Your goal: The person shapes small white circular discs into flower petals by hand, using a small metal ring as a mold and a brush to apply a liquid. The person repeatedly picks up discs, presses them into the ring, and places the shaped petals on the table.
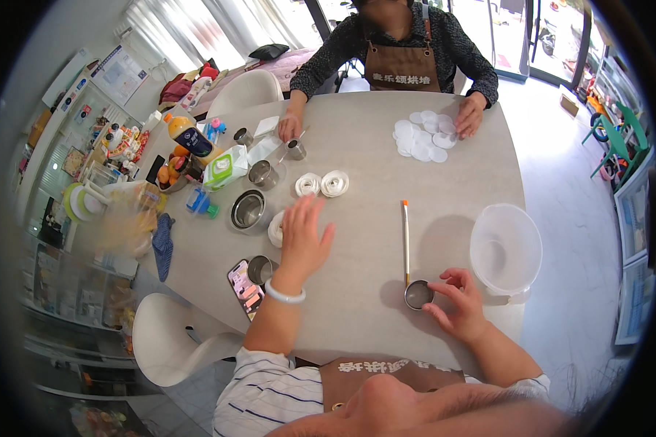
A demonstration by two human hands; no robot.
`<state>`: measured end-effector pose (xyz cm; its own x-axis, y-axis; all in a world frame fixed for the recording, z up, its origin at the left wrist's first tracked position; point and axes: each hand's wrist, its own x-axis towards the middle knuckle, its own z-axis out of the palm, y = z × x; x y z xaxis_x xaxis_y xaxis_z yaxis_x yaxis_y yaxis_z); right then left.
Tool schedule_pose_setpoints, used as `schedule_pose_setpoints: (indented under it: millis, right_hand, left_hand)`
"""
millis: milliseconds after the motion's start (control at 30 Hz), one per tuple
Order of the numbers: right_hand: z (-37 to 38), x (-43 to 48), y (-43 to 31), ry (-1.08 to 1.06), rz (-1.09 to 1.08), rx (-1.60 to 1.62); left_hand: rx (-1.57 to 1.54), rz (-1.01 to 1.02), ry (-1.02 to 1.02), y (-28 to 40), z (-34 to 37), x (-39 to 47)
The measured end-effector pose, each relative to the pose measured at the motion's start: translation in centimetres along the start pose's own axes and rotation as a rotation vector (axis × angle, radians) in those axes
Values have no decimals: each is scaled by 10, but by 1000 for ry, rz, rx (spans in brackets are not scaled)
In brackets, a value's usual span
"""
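Observation:
My left hand (305, 232), fingers spread, is over a white rosette (276, 229) and partly hides it; whether it touches the rosette I cannot tell. Just beyond its fingertips lie two more white rosettes (334, 184), side by side. With thumb and fingers bent around its right side, my right hand (459, 300) is at a small round metal cup (419, 295). A thin brush (406, 240) with an orange tip lies with its other end beside that cup. Thin white discs (422, 136) form a loose, overlapping pile on the far right part of the table.
Across the table (361, 273) sits a person (404, 65) in a brown apron, hands resting on it. A translucent plastic tub (505, 248) stands at right. Several metal cups (250, 210), a phone (246, 289), a wipes pack (225, 166) and a juice bottle (191, 136) are at left.

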<state>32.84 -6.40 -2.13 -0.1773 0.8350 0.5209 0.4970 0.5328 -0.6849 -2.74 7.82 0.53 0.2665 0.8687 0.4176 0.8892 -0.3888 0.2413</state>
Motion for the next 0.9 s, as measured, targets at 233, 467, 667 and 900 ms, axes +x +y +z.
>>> schedule_pose_setpoints:
  millis: [233, 467, 667, 900]
  right_hand:
    - [30, -1, -2, -170, -36, 71]
    - [66, 26, -25, -117, -129, 118]
    - [78, 70, -2, 43, 17, -151]
    - [83, 83, 14, -48, 337, -317]
  left_hand:
    - [-467, 157, -293, 48, -40, -50]
    - [-638, 312, -333, 56, -45, -67]
    - [-542, 314, -357, 33, -28, -78]
    - [-671, 188, -256, 18, -15, -86]
